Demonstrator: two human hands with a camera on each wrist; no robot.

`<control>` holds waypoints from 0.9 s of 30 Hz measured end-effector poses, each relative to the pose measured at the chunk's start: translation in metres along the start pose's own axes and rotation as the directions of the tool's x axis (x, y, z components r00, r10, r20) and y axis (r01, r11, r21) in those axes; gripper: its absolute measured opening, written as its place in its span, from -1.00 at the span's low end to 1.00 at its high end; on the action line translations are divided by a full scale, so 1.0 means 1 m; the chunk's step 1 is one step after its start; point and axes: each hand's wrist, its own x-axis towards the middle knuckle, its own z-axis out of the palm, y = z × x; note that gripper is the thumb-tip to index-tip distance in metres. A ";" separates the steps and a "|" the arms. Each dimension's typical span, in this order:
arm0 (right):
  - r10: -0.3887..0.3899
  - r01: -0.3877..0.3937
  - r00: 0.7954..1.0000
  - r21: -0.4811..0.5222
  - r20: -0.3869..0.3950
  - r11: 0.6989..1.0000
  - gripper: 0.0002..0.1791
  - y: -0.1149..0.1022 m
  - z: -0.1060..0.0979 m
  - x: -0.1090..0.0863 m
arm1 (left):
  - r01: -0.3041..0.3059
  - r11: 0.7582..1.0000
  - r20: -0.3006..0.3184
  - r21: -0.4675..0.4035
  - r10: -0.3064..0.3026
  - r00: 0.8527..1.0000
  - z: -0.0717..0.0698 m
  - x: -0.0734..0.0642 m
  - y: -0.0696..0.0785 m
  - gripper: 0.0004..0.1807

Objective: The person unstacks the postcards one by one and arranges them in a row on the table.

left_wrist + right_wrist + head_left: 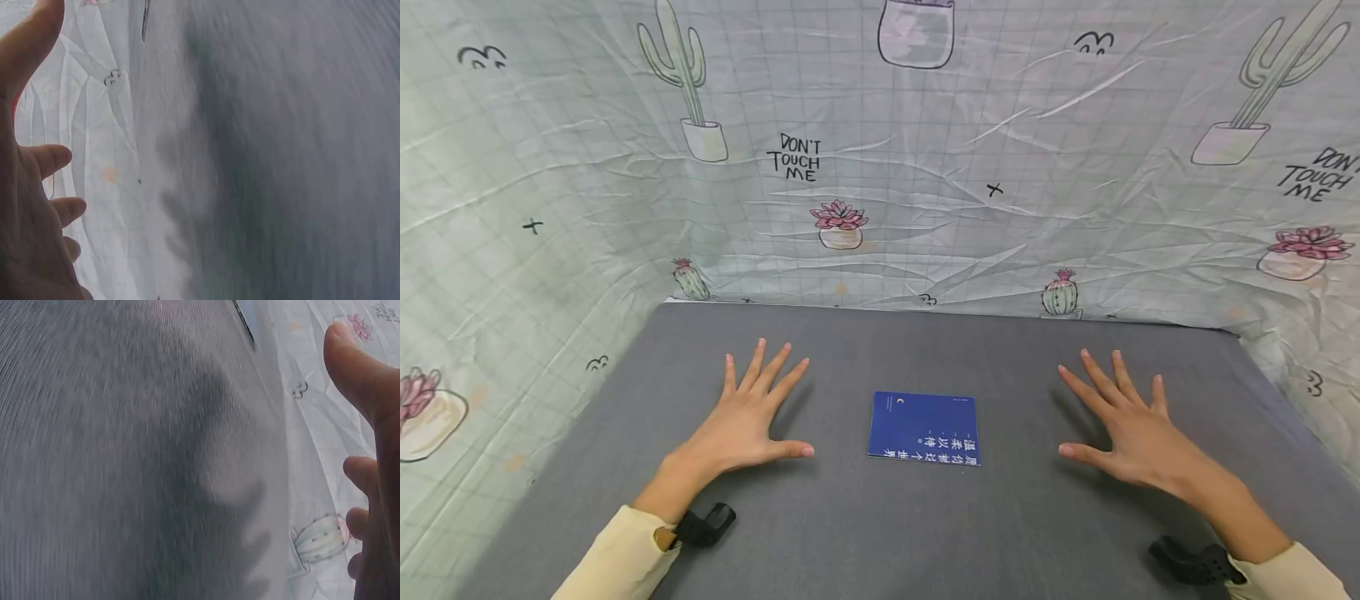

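Note:
A thin dark-blue booklet (917, 421) with white Chinese characters and a small yellow moon lies flat in the middle of the grey table. The characters appear upside down in the head view. To its left, my left hand (748, 417) hovers over the table with its fingers spread. On the other side, my right hand (1138, 433) is held likewise, fingers splayed and thumb toward the booklet. Neither hand touches anything. In the left wrist view the left hand (28, 187) shows at the left edge; in the right wrist view the right hand (378, 425) shows at the right edge.
The grey table (917, 533) runs back to a wrinkled cloth backdrop (917, 250) printed with cacti and lettering, which also rises at both sides. Black bands with small mounts (706, 525) are on both wrists, by cream sleeves (625, 554).

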 end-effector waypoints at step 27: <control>-0.144 0.181 0.979 0.302 -0.141 0.936 -0.08 -0.055 0.034 0.029 | -0.004 0.814 -0.028 -0.580 -0.016 0.999 0.028 0.024 0.048 0.14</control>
